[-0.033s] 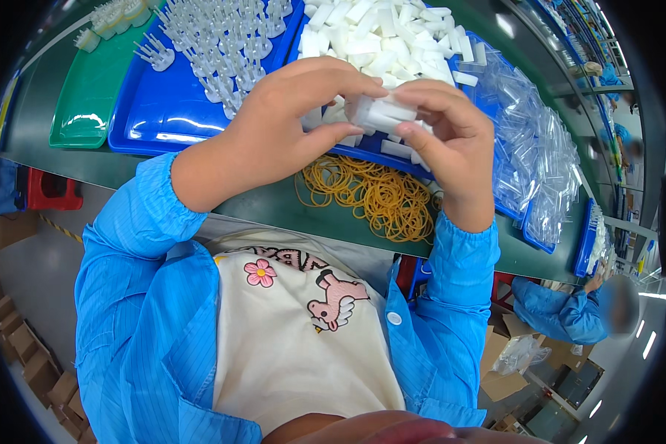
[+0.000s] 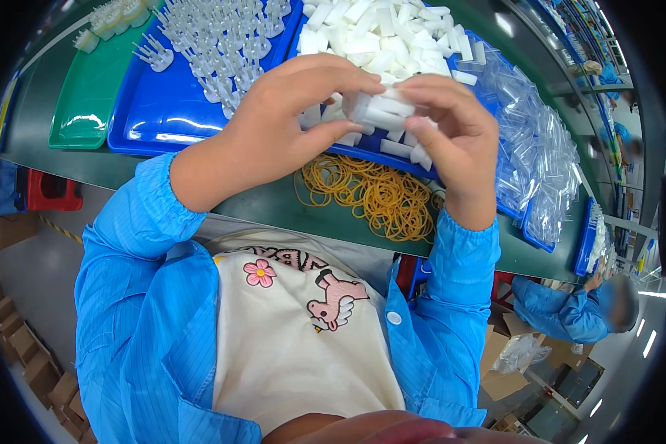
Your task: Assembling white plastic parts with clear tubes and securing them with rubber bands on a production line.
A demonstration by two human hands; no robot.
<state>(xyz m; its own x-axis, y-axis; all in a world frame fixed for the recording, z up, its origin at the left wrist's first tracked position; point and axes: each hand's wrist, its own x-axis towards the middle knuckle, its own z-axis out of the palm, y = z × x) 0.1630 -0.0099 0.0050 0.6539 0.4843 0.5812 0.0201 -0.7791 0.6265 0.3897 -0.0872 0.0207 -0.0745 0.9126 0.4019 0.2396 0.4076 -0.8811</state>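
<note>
- In the head view, a white bundle [image 2: 386, 111] is held in the air between the left hand [image 2: 270, 111] and the right hand [image 2: 462, 133], above the near part of a blue tray [image 2: 377, 158].
- The bundle's long axis is laid roughly left to right, tipped slightly down toward the right; its rounded, partly see-through left end is turned to the left hand, and white pieces are seen along its right part.
- From the left fingers the bundle is placed to the right, and from the right fingers to the left; both hands are about equally near, each in contact at 1 end.
- The left end is gripped by the left fingers, index above and thumb below, with the palm kept clear.
- The right end is pinched by the right fingers, curled over the top, with the thumb set against the near side.
- Both wrists are raised over the table [image 2: 266, 207] and bent inward; the left forearm is slanted up to the right, while the right forearm is held nearly upright.
- White blocks [image 2: 366, 33] are heaped in the tray behind the bundle; rubber bands [image 2: 385, 203] are piled on the table nearer the body.
- Clear tubes [image 2: 529, 148] are stacked to the right, and pronged parts [image 2: 229, 44] are gathered to the left.
</note>
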